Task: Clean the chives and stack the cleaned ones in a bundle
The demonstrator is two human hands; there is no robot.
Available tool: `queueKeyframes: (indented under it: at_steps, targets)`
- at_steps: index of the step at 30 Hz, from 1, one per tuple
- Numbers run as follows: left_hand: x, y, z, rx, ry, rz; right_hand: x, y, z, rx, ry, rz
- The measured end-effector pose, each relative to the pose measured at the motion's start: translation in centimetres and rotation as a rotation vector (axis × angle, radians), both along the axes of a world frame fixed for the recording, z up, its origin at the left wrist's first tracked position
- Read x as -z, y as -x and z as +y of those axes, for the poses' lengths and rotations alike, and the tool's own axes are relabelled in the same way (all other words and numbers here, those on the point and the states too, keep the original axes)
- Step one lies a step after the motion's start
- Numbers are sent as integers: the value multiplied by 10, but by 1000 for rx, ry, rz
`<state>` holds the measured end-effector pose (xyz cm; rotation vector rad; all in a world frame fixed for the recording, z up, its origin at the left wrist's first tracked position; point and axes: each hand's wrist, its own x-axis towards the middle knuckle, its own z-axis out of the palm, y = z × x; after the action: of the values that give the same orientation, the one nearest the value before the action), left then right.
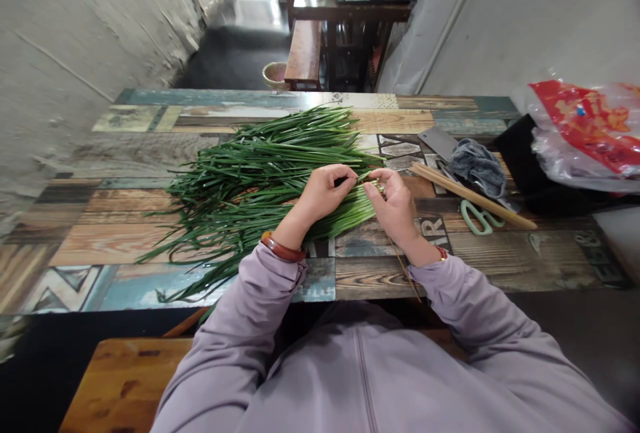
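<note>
A large spread of long green garlic chives (270, 153) lies on the table, dark leaf ends to the left and pale stem ends to the right. Over those stem ends my left hand (325, 190) is closed in a pinch on a chive stalk. My right hand (393, 203) faces it, thumb and fingers closed at the same stalk (365, 176). Beneath the right palm a thin bamboo skewer (404, 266) slants down past the table's front edge; whether the fingers grip it is hidden.
Right of my hands lie a bundle of bamboo skewers (475, 196), green-handled scissors (477, 216), a metal blade (437, 142) and a grey cloth (477, 165). A red and clear plastic bag (595, 126) sits at the far right. Beyond the table stands a wooden bench (304, 53).
</note>
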<state>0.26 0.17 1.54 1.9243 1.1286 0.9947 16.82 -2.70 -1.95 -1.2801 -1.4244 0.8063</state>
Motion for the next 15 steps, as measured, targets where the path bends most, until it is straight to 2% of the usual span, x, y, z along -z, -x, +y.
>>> queueKeyframes:
  at_steps: [4,9,15]
  targets:
    - [2,2,1,-10,2,27,-4,-2,-2,-72,-20,10]
    - [3,3,1,-62,6,70,-9,-2,-4,-68,-42,3]
    - [5,2,1,-73,-46,94,-5,-2,-2,-60,-48,-13]
